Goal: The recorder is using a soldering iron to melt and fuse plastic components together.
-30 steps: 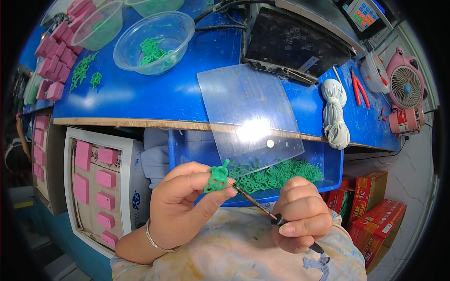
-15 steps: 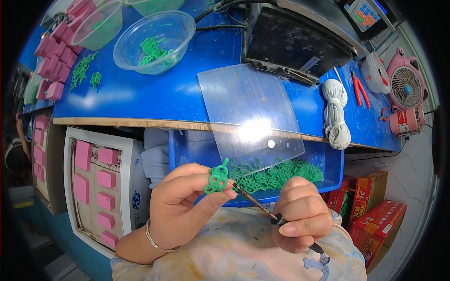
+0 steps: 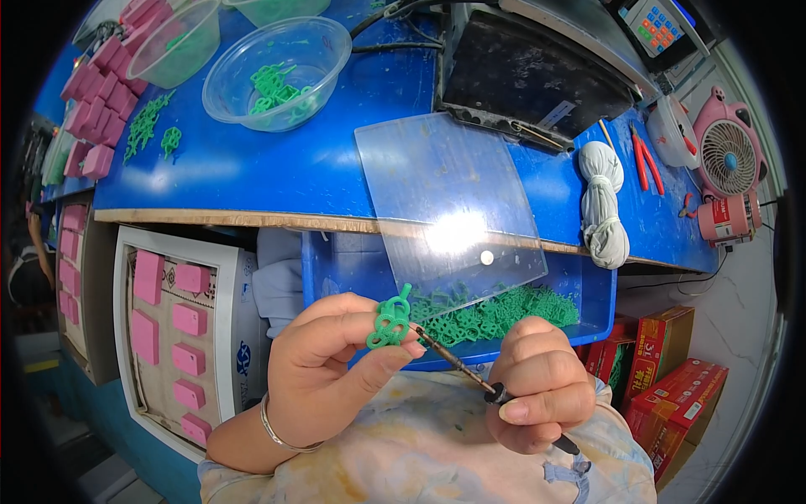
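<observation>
My left hand pinches a small green openwork piece, made of joined rings with a short stem on top, between thumb and fingers. A soldering iron with a thin brownish metal shaft and a black collar is gripped in my closed right hand. Its tip meets the lower right side of the green piece, by my left fingertips; whether it touches the piece or passes just behind it, I cannot tell. Below both hands is a blue tray with a heap of small green pieces.
A clear plastic sheet overhangs the edge of the blue table. On the table stand a clear bowl with green pieces, a black box-like machine, a cloth bundle and red-handled pliers. Pink blocks lie at left.
</observation>
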Motion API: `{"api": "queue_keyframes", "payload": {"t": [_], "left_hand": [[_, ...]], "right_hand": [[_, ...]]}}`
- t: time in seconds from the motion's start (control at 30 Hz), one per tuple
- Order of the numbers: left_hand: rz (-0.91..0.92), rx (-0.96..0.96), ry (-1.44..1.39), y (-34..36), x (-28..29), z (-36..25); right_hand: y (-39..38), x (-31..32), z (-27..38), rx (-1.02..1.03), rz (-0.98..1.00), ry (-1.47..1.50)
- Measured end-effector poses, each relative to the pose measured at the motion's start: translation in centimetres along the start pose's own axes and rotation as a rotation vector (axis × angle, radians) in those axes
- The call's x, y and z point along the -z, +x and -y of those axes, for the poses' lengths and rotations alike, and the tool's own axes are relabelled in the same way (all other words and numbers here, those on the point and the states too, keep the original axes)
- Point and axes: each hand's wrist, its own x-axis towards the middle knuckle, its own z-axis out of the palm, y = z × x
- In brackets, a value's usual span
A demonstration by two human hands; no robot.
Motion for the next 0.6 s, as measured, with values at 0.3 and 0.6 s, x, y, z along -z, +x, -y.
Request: {"api": "queue_keyframes", "payload": {"t": [0.3, 0.6], "left_hand": [[-0.007, 0.006, 0.0, -0.07, 0.02, 0.05], [-0.016, -0.013, -0.013, -0.02, -0.07, 0.1]], "right_hand": [[-0.06, -0.08, 0.05, -0.013, -0.007, -0.003], [-0.33, 0.1, 0.06, -0.012, 0.002, -0.003]]}}
